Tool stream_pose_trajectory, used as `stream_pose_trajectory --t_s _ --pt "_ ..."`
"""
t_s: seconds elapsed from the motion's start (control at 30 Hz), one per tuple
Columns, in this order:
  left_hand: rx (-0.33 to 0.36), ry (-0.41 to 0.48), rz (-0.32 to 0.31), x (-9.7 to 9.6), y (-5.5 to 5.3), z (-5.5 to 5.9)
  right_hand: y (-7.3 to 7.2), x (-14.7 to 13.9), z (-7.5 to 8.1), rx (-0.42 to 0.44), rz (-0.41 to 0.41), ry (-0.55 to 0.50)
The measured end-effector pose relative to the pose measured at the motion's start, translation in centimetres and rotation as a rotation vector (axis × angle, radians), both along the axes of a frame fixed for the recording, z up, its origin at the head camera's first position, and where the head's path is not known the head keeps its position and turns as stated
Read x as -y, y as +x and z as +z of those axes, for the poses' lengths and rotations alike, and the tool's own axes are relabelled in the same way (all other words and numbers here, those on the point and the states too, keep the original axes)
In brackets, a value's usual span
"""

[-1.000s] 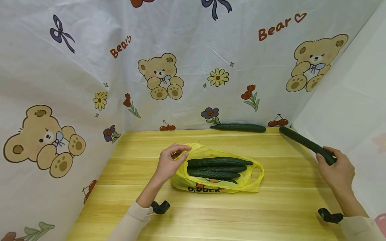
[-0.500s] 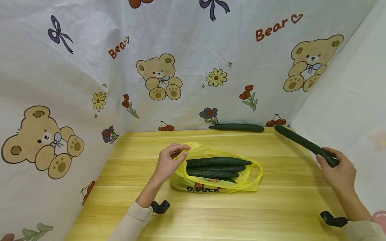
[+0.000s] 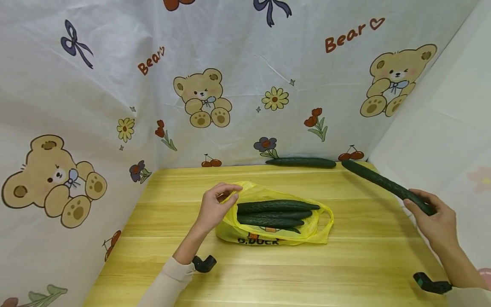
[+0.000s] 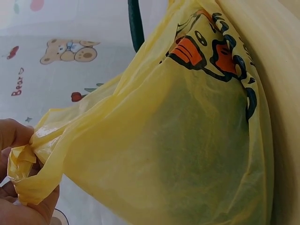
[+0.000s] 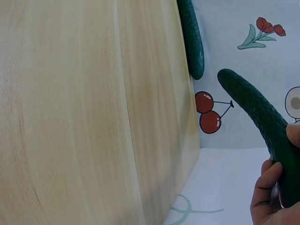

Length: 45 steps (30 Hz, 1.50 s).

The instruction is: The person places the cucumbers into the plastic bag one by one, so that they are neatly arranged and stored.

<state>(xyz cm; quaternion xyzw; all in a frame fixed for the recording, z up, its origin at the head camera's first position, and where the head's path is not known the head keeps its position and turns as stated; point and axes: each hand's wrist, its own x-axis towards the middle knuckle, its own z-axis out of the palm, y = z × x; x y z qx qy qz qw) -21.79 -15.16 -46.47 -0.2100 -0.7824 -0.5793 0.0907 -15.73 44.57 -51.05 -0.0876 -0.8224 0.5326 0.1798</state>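
My left hand [image 3: 216, 208] pinches the gathered edge of a yellow plastic bag [image 3: 324, 235], as the left wrist view shows clearly. Inside the bag's open mouth lie several dark green cucumbers [image 3: 274, 206] side by side. At the right, my right hand [image 3: 437, 219] grips one end of another cucumber [image 3: 377, 179], its far end pointing up and left, toward the back wall. In the right wrist view, thumb and fingers wrap the near part of this cucumber [image 5: 251, 101]. A further cucumber [image 3: 301, 162] lies along the table's back edge.
The wooden table [image 3: 268, 281] is bounded by white bear-printed sheeting [image 3: 234, 47] at the back and left, and by a pale wall [image 3: 433, 128] on the right. Black wrist-worn devices sit at the left wrist [image 3: 204, 264] and the right wrist [image 3: 431, 283].
My right hand has shifted slightly right and toward me, while the held cucumber's far end has swung left, closer to the cucumber at the back edge. The left hand and bag stay put.
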Motion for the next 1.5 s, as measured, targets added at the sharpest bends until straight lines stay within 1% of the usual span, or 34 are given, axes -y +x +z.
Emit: stream_pose_trajectory --t_s 0.23,0.43,0.67,0.83,0.9,1.07,1.13,1.23,1.37,1.47,1.5 --pt "-0.006 0.0 -0.004 0.0 0.0 -0.1 0.5 0.0 0.6 -0.003 0.047 -0.003" --pt "-0.01 0.0 -0.002 0.0 0.1 -0.1 0.7 0.2 0.8 -0.009 0.108 0.0" --pt "0.003 0.005 -0.005 -0.2 0.0 0.0 0.9 0.9 1.3 0.021 0.117 0.042" --pt "0.004 0.007 0.0 -0.2 0.1 0.0 0.8 1.6 1.9 0.015 0.146 0.037" --pt "0.005 0.009 0.002 -0.2 0.1 0.1 0.8 1.9 2.1 0.002 0.176 0.009" --pt "0.009 0.013 0.0 -0.2 0.1 0.1 0.9 2.7 2.5 -0.042 0.295 -0.138" --pt "0.01 0.012 0.0 -0.1 0.1 0.1 0.9 3.0 2.7 -0.056 0.336 -0.157" --pt "0.009 0.004 0.003 -0.1 0.1 0.2 0.9 3.4 3.0 -0.048 0.353 -0.098" --pt "0.009 -0.013 0.006 -0.1 0.1 0.3 1.2 3.9 3.2 0.0 0.341 0.036" --pt "0.01 -0.019 0.007 -0.1 0.1 0.4 1.4 4.2 3.4 0.021 0.342 0.09" --pt "0.01 -0.02 0.006 -0.1 0.1 0.4 1.4 4.3 3.5 0.021 0.349 0.092"
